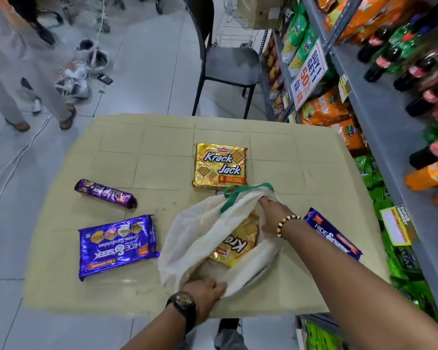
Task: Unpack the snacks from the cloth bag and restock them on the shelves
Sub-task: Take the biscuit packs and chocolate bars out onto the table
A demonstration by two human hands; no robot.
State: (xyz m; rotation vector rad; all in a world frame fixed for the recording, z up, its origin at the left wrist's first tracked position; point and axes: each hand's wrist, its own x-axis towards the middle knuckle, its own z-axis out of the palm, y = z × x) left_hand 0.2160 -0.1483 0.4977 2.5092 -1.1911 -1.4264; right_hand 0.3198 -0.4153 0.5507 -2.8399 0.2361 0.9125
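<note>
1. The cloth bag (pixel 187 238) lies slumped in the middle of the table (pixel 127 137), its mouth spread open. 1 gold cracker pack (pixel 240 242) lies flat inside, partly covered by cloth.
2. The left hand (pixel 205 290) grips the near rim, fingers curled round a bunch of cloth. The right hand (pixel 272 215) reaches to the far rim beside the green handle. Its fingers are buried in the cloth, so I cannot tell whether they clamp the rim or lie loose.
3. 4 packs lie out on the table. A second gold pack (pixel 220 165) sits just beyond the bag, and a purple roll (pixel 105 193) and a purple biscuit pack (pixel 116 245) lie to the left. A dark blue pack (pixel 331 236) lies on the right, partly under the right forearm.
4. The step in hand looks like clearing the last visible pack from the bag. The left hand should pin the near rim low and wide. The right hand should take the pack by its long edges and slide it toward the mouth, not lift it into the cloth.
5. Crackers likely break easily, so a light, flat hold suits, keeping clear of the handle loop.
6. The shelves (pixel 379 117) on the right are crowded, and restocking seems not yet begun.
</note>
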